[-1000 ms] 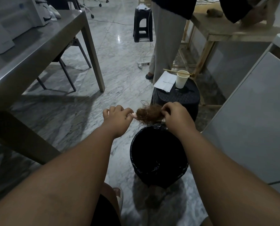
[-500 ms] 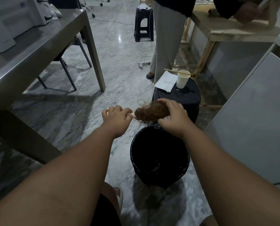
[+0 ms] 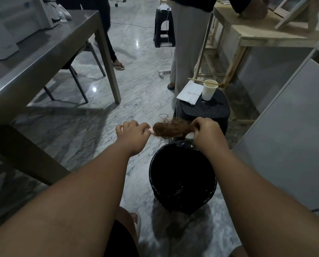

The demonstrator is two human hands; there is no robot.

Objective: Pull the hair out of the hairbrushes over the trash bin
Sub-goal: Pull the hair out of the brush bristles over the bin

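Hairbrush (image 3: pixel 151 131) clogged with brown hair (image 3: pixel 168 128) is held over the trash bin (image 3: pixel 151 171) so loosened strands fall in; left hand (image 3: pixel 131 135) curls its fingers round the handle, right hand (image 3: pixel 205 130) pinches the clump.

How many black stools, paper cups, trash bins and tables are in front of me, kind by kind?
Black stools: 2, the near stool and the far stool
Paper cup: 1
Trash bin: 1
Tables: 2, the metal table and the wooden table
Total: 6
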